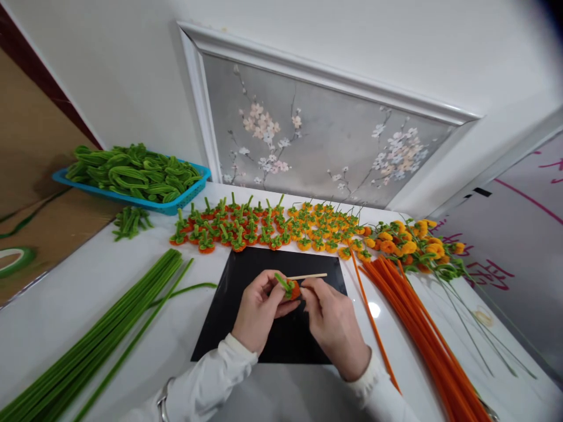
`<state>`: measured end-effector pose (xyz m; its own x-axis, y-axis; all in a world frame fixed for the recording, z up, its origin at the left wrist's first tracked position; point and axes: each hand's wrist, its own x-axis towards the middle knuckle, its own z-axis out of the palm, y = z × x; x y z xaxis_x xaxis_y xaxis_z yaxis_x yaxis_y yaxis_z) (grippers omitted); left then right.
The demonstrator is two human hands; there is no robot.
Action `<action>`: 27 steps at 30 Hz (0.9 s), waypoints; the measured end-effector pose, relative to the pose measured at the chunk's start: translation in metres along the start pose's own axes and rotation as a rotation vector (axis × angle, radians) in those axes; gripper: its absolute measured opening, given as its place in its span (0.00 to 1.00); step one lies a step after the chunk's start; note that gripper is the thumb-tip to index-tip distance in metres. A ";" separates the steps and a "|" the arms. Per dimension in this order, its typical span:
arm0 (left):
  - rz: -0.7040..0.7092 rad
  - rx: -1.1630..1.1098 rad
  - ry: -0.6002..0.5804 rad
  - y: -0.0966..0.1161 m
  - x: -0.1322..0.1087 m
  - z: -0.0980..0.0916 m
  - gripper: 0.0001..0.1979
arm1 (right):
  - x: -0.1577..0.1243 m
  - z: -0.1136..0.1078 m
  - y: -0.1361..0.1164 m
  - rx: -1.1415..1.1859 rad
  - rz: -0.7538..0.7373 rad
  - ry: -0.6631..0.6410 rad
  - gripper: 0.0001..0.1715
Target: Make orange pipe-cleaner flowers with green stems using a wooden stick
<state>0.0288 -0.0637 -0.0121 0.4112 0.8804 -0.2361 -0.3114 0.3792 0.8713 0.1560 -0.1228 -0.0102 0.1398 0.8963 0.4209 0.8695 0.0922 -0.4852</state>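
Note:
Over a black mat (268,346), my left hand (257,308) pinches a small orange pipe-cleaner persimmon (295,289) with a green calyx and stem. The green stem tilts up to the left between its fingers. Close against the orange side is my right hand (332,316), thumb and forefinger pinched together; what lies between them is too small to make out. Behind both hands, a thin wooden stick (310,275) rests on the mat. Rows of finished orange persimmons (240,240) with green tops stand just beyond the mat's far edge.
Green pipe cleaners (118,316) lie in a bundle at left, orange ones (417,328) at right. A blue basket (176,205) holds green twisted pieces, with short green pieces (132,223) before it. Yellow-orange pieces (323,225) and a stemmed pile (409,240) sit toward the back right.

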 end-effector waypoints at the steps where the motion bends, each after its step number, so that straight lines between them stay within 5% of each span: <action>1: -0.010 -0.029 -0.002 0.001 0.000 0.000 0.09 | 0.000 -0.002 0.001 0.065 0.032 0.014 0.10; 8: 0.058 0.080 0.027 0.000 0.001 0.000 0.09 | -0.005 0.004 -0.010 0.204 0.040 -0.038 0.05; 18: 0.126 0.239 -0.040 -0.005 0.004 -0.003 0.10 | -0.006 0.012 -0.012 0.017 0.022 -0.009 0.10; 27: 0.121 0.334 -0.111 -0.003 0.006 -0.007 0.12 | -0.004 -0.001 -0.007 -0.203 -0.161 -0.049 0.13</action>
<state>0.0259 -0.0576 -0.0193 0.4847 0.8700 -0.0905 -0.0742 0.1439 0.9868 0.1498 -0.1271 -0.0077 -0.0269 0.8973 0.4406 0.9566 0.1510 -0.2493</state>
